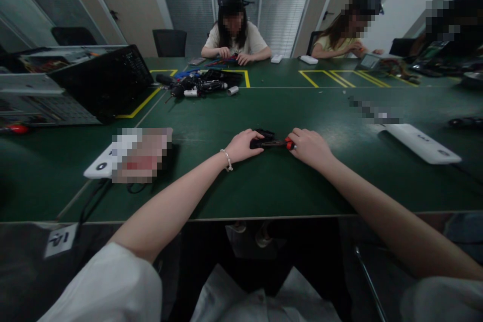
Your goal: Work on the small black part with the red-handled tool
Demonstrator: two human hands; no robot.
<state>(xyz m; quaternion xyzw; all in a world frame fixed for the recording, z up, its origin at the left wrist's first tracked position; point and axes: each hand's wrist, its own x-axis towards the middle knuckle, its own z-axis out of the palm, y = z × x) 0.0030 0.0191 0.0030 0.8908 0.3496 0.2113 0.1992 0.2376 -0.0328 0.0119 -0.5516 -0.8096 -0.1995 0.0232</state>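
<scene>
Both hands work close together over the green table (pixel 226 191). My left hand (pixel 241 146) is closed, thumb and fingers pinching a small black part (pixel 258 144). More black material (pixel 266 134) shows just behind it. My right hand (pixel 311 146) is wrapped round the red end of a red-handled tool (pixel 290 144). The tool's narrow dark metal part points left and meets the black part. It looks like pliers or a screwdriver; which one I cannot tell, as my fingers cover most of the handle.
A white power bank (pixel 418 143) lies to the right; another (pixel 109 158) sits left beside a blurred phone. An opened computer case (pixel 101 85) stands at the left. Several tools and a drill (pixel 177 88) lie ahead. Across the table sits a person (pixel 234 35), with others at right.
</scene>
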